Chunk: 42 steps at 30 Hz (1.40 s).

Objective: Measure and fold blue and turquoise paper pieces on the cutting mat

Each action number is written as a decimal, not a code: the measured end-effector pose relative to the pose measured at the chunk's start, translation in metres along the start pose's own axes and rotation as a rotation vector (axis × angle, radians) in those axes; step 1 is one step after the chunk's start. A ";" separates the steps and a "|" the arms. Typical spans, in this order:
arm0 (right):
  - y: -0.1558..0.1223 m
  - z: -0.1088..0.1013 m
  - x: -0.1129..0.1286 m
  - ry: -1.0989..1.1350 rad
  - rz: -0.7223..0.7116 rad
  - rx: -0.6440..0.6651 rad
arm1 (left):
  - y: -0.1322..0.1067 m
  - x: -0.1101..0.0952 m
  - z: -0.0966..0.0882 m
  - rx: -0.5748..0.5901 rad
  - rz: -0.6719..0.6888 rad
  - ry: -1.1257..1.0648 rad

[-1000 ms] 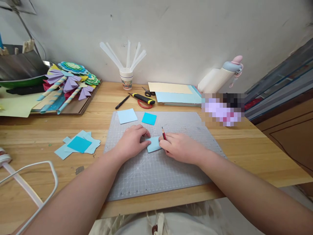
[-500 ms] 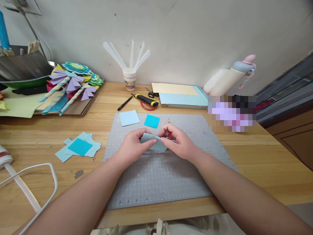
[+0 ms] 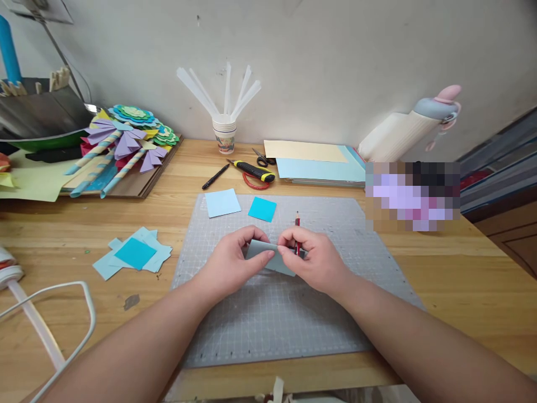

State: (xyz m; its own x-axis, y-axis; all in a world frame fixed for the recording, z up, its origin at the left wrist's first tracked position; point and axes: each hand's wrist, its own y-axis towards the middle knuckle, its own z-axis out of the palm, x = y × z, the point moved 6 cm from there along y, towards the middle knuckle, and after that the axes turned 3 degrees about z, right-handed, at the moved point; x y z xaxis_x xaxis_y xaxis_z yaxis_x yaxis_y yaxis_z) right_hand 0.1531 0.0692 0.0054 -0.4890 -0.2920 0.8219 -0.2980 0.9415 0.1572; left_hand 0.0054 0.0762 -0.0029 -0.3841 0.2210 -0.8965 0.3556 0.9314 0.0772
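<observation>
Both hands pinch a small pale blue paper (image 3: 268, 256) between them, raised just above the grey cutting mat (image 3: 268, 313) on the tabletop (image 3: 453, 268). The left hand (image 3: 232, 263) grips its left edge; the right hand (image 3: 312, 258) grips its right edge and also holds a red pencil (image 3: 297, 230).

A second ago the pale blue paper (image 3: 268, 257) lay flat on the cutting mat (image 3: 272, 319) under both palms. Now it is lifted clear of the mat, pinched at one end by the left hand (image 3: 235, 260) and at the other by the right hand (image 3: 312, 257). It appears bent or folded over rather than flat, though the fingers hide the crease. The red pencil (image 3: 297, 224) in the right hand has risen with it and stands more upright.
</observation>
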 end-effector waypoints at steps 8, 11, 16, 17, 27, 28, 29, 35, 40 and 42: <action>-0.007 0.001 0.008 -0.141 -0.095 -0.007 | -0.002 -0.015 0.000 -0.012 0.177 0.035; -0.011 -0.007 0.020 -0.233 -0.298 -0.097 | -0.005 -0.020 -0.006 -0.083 0.258 0.029; -0.022 -0.016 0.036 -0.320 -0.632 -0.146 | -0.011 -0.030 -0.018 -0.210 0.399 0.062; -0.024 -0.017 0.038 -0.330 -0.678 -0.156 | -0.012 -0.031 -0.019 -0.223 0.417 0.067; -0.019 -0.025 0.032 -0.235 -0.591 -0.204 | -0.010 -0.029 -0.018 -0.218 0.336 -0.064; -0.016 -0.026 0.029 -0.205 -0.508 -0.223 | -0.009 -0.027 -0.018 -0.217 0.300 -0.089; -0.014 -0.027 0.024 -0.169 -0.421 -0.243 | -0.009 -0.023 -0.017 -0.221 0.261 -0.115; -0.001 -0.020 -0.003 0.094 -0.011 -0.169 | -0.007 0.000 -0.020 -0.308 0.041 -0.276; 0.005 -0.021 -0.019 0.379 0.117 -0.136 | -0.002 0.004 -0.022 -0.303 -0.017 -0.414; 0.006 -0.015 -0.022 0.591 0.205 -0.031 | -0.001 0.002 -0.020 -0.268 0.006 -0.455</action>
State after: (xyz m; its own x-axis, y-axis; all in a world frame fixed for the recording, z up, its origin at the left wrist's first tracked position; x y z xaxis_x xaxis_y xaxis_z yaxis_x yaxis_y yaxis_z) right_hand 0.1741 0.0839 -0.0036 0.0050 0.0289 0.9996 -0.2179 0.9756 -0.0271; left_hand -0.0129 0.0818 0.0045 0.0476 0.1338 -0.9899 0.1038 0.9850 0.1381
